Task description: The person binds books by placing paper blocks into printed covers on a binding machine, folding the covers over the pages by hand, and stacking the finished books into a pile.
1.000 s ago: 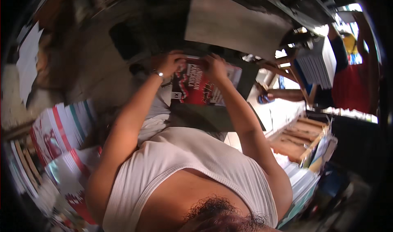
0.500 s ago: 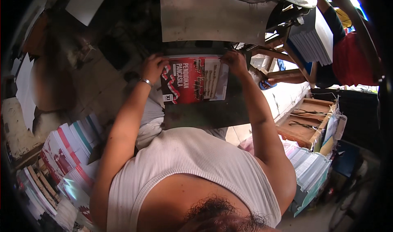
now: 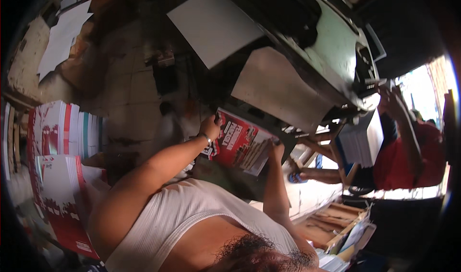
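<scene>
A book with a red, black and white printed cover [image 3: 238, 141] lies between my hands, over a dark green board [image 3: 230, 177] in front of my body. My left hand [image 3: 210, 130], with a bracelet at its wrist, is closed on the book's left edge near the far corner. At the opposite edge, my right hand [image 3: 275, 152] has its fingers closed on the book's side. Both thumbs and some fingers are partly hidden or dark. The book appears tilted in view.
Just beyond the book stands a grey metal sheet [image 3: 276, 87], with a white sheet [image 3: 214, 27] behind it. Stacked books [image 3: 60, 195] sit at my left. On the right are a block of bound paper [image 3: 362, 140], a person in red [image 3: 408, 157] and a wooden crate [image 3: 331, 224].
The whole view has turned, so the book and board now appear slanted. My hands keep hold of the book; the right hand now sits lower along its edge. The person's arm at right is raised.
</scene>
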Demonstrator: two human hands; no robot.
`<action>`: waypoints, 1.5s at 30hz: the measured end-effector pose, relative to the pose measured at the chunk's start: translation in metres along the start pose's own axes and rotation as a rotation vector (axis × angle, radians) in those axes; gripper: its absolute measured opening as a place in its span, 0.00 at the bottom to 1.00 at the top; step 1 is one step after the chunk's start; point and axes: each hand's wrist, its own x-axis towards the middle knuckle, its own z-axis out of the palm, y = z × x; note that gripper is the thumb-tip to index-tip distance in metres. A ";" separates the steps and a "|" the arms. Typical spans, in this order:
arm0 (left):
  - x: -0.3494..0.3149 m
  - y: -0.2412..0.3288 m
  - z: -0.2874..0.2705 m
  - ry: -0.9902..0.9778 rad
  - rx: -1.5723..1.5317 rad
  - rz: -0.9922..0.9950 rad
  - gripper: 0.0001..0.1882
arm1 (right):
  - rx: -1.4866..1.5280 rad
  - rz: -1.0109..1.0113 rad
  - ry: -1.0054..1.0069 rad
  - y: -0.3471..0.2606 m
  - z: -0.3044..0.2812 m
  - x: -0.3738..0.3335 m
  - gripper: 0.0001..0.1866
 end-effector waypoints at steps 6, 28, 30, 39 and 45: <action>0.013 -0.027 -0.013 -0.015 -0.199 0.063 0.27 | 0.110 -0.468 0.347 -0.124 0.005 0.000 0.30; 0.317 0.169 -0.228 0.533 0.224 0.677 0.18 | 1.790 -0.183 -0.534 -0.377 0.037 0.110 0.21; 0.350 0.181 -0.210 0.373 0.383 0.527 0.24 | 1.753 -0.232 -0.612 -0.365 0.029 0.115 0.19; 0.448 0.201 -0.169 -0.037 1.146 0.222 0.51 | 1.713 -0.090 -0.449 -0.345 -0.004 0.102 0.12; 0.410 0.211 -0.189 -0.059 1.080 0.192 0.52 | 1.758 -0.152 -0.484 -0.320 -0.023 0.108 0.08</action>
